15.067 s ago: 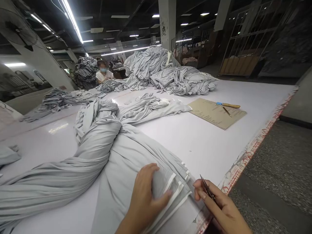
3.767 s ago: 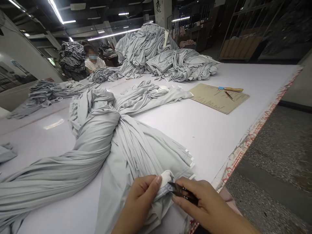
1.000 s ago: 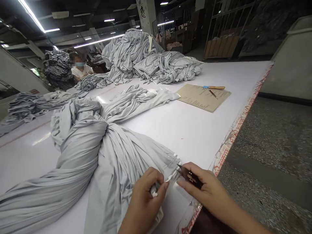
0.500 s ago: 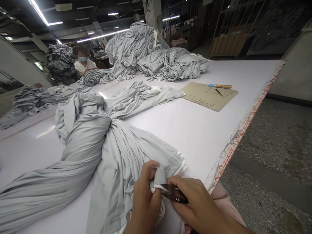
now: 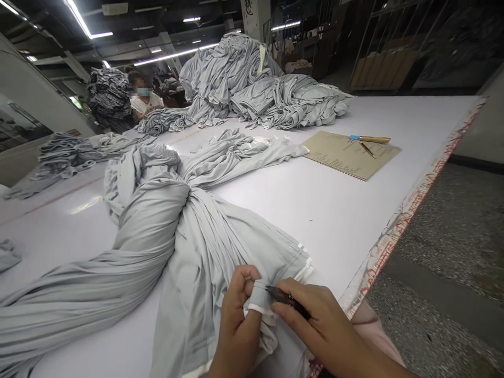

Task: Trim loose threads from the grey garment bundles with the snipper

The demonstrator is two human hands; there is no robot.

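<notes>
My left hand (image 5: 241, 320) is closed on a white-edged hem of the grey fabric (image 5: 236, 226), with a stitched fold of it stretched up over the fingers. Closed round a pair of dark thread snips (image 5: 289, 299) is my right hand (image 5: 318, 315), just to the right. The snips' tips point left and touch or nearly touch the stitching on that fold. From the hem, the fabric spreads up the table to a tight gather, where a thick twisted roll of the same cloth (image 5: 149, 220) crosses it.
The white table (image 5: 275, 194) has a taped right edge (image 5: 409, 215). Printed cardboard (image 5: 342, 155) bears a blue-and-wood-handled tool (image 5: 370, 138) and a pen (image 5: 367, 150). A large grey garment heap (image 5: 236, 73) stands at the back. A masked person (image 5: 145, 100) sits far left.
The snips have turned from lying across the white hem edge to pointing at the stitching above it, and their blades are closer together. The whole view has shifted slightly.
</notes>
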